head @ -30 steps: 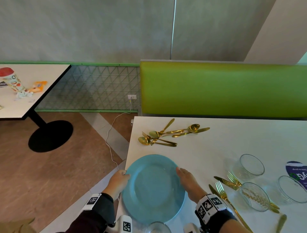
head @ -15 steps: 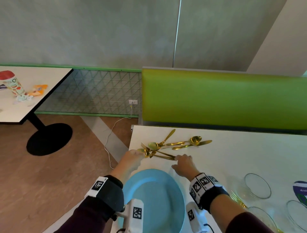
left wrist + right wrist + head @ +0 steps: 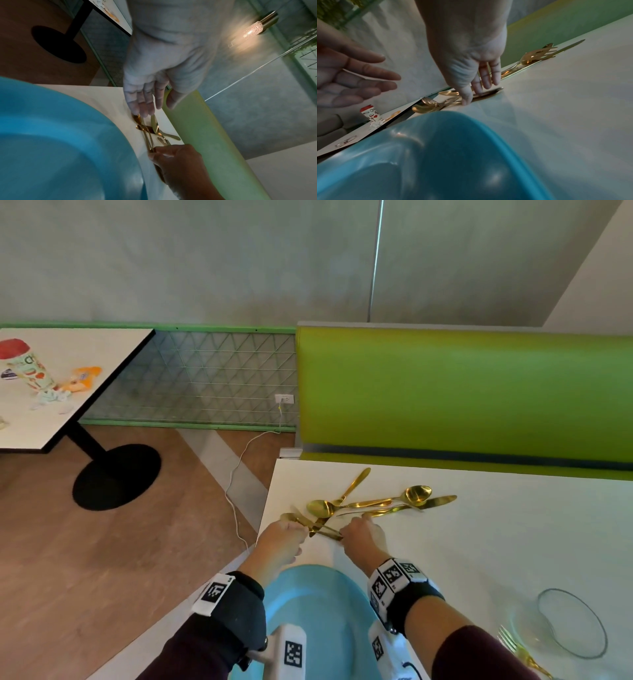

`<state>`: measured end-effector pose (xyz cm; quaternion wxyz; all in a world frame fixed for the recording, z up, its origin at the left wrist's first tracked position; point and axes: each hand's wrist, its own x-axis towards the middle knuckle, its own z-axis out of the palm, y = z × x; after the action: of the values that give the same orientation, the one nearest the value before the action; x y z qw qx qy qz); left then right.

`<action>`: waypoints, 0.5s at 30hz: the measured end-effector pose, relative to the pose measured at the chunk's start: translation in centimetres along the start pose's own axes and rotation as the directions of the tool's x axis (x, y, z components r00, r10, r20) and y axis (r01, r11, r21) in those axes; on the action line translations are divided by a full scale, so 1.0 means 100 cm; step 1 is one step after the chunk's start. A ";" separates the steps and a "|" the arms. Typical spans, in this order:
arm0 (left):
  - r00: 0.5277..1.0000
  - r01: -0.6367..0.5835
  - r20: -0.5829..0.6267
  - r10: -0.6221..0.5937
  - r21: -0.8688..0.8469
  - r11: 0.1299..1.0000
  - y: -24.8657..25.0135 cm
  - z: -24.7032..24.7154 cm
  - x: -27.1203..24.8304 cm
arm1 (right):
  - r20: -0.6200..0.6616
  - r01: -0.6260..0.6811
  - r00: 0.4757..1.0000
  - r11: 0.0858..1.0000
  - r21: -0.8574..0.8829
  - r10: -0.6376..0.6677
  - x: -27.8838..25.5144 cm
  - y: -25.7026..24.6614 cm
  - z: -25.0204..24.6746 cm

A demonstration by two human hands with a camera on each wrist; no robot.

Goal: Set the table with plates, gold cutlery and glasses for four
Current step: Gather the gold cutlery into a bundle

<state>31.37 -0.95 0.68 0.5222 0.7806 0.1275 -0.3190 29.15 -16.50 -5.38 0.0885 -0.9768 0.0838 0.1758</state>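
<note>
Where the fingers (image 3: pixel 485 79) of the right hand (image 3: pixel 363 537) come down, they are straight and close together, tips pressing on the handle ends of the gold cutlery pile (image 3: pixel 368 505); the thumb lies alongside, and whether it pinches a handle cannot be told from the right-wrist view. In the left-wrist view the same hand looks more curled over those handle ends, so the exact hold stays unclear. Opposite it, the left hand (image 3: pixel 281 542) has its fingers (image 3: pixel 142 106) extended and slightly spread, palm open, with the tips just touching the spoon bowl at the pile's near left end.

Between the two hands run two crossed handles. Spoons, forks and a knife fan out from there toward the far edge of the worktop (image 3: pixel 496 542), close to its far left corner. One knife (image 3: pixel 435 501) points right along the far edge, with a spoon (image 3: pixel 416 494) lying against it.

Nearer the person, a blue plate (image 3: pixel 318 611) sits by the left edge of the worktop, just behind both wrists and apart from the pile. Toward the near right, a clear glass bowl (image 3: pixel 572 625) stands with a gold fork (image 3: pixel 513 645) beside it.
</note>
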 end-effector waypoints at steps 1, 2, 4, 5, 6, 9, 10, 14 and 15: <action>1.000 0.007 -0.008 -0.007 0.013 1.000 0.000 0.001 0.000 | -0.024 0.011 1.000 1.000 -0.030 -0.011 -0.003 0.000 0.001; 1.000 0.011 -0.013 -0.010 0.022 1.000 -0.001 0.003 0.002 | -0.050 0.022 0.998 0.999 -0.040 -0.024 -0.004 0.002 0.002; 1.000 0.023 -0.008 -0.023 0.031 0.999 -0.002 0.005 0.001 | -0.075 0.038 0.996 0.999 -0.033 -0.041 -0.004 0.002 0.004; 1.000 0.028 -0.005 -0.028 0.038 0.999 -0.002 0.006 0.001 | -0.074 0.038 0.996 0.999 -0.019 -0.039 -0.005 0.002 0.003; 0.999 0.033 -0.002 -0.033 0.046 0.998 -0.002 0.007 0.001 | -0.062 0.031 0.998 0.999 0.008 -0.030 -0.005 0.001 0.001; 0.999 0.034 -0.008 -0.034 0.061 0.998 -0.003 0.009 0.002 | -0.006 -0.004 1.000 0.997 0.078 0.004 -0.006 0.001 -0.005; 0.999 0.033 -0.005 -0.032 0.064 0.997 -0.004 0.010 0.002 | 0.021 -0.024 1.000 0.994 0.107 0.022 -0.007 0.002 -0.005; 0.999 0.027 0.015 -0.028 0.072 0.997 -0.006 0.014 0.001 | 0.128 -0.096 0.990 0.945 0.313 0.058 -0.011 0.011 -0.003; 0.999 0.028 0.016 -0.029 0.067 0.997 -0.005 0.015 0.001 | 0.140 -0.101 0.989 0.925 0.366 0.053 -0.012 0.013 -0.004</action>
<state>30.65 -2.08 -0.17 0.4925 0.7929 0.1234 -0.3370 27.88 -17.70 -4.80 0.2700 -0.9251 0.1482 0.2222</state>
